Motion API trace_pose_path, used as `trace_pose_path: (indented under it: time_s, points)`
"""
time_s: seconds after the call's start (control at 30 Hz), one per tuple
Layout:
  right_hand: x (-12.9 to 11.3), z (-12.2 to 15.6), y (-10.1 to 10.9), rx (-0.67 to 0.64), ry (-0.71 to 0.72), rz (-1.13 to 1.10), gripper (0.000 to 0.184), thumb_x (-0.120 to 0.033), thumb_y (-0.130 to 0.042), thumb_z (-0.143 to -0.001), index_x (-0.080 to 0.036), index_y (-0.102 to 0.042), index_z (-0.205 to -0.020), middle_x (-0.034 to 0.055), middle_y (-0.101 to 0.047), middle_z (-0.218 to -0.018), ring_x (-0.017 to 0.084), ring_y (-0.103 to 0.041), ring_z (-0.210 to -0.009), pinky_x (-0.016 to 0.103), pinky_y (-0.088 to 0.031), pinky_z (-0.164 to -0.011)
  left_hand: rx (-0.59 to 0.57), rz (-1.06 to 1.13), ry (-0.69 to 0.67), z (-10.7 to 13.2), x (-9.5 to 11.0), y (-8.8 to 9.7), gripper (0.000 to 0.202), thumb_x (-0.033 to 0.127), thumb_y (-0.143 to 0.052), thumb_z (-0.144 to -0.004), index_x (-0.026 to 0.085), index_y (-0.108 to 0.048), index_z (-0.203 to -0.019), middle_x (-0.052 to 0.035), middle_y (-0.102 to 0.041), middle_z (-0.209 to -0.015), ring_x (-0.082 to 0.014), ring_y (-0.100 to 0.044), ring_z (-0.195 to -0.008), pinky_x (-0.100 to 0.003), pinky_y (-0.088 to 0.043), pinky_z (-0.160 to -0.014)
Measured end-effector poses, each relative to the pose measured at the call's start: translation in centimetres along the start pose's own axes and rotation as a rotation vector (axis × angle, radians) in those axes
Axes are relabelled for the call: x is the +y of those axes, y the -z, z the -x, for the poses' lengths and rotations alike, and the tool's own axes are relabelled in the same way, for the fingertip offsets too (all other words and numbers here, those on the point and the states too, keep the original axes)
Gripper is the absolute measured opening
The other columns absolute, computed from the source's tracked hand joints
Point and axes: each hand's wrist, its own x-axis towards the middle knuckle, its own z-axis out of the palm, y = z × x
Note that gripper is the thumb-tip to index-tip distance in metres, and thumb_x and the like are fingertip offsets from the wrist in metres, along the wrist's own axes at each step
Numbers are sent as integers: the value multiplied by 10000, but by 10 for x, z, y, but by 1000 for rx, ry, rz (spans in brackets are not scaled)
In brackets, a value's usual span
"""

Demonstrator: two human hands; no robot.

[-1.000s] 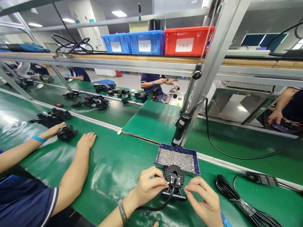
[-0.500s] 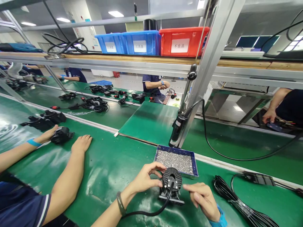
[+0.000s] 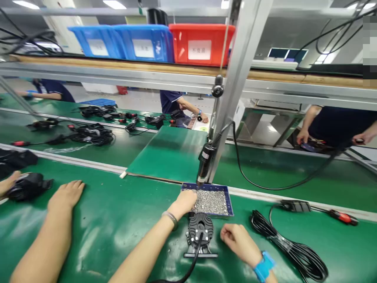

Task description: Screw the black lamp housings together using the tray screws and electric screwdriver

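Mostly hidden left fingers [image 3: 193, 195], indistinct metal pieces [image 3: 213, 202]

Bench [image 3: 118, 214] lies open left of the left grip [image 3: 187, 199], but a hanging screwdriver [image 3: 204, 163] obstructs the way beyond.

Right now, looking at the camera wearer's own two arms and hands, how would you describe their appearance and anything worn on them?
Both hands are bare, without gloves, and no sleeve shows on either visible forearm. The left hand has a smooth, rounded greyish bangle at its wrist. The right hand has a broad, bright blue wristband.
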Motion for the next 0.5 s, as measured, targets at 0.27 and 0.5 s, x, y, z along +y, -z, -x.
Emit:
trace_pose_path:
  time_s: [0.27,0.5]
  points:
    - [12,14,-63,136,-129,125,212,-85,-560,-816,-199,-672,-955,38,-673,-904,175,-652,-781,253,-465,-727,65,-27,-54,7,-6,7,198,42,-595,-827,167,-737,-766,-100,-752,-887,-255,-711,-920,-328,-515,-805]
    - [15,-2,-82,238,-185,175,201,-85,-480,-891,-203,-614,-801,78,-646,-912,207,-662,-749,273,-446,-667,209,77,-90,13,-14,-5,227,85,-542,-866,192,-731,-800,-80,-691,-924,-243,-654,-969,-303,-495,-809]
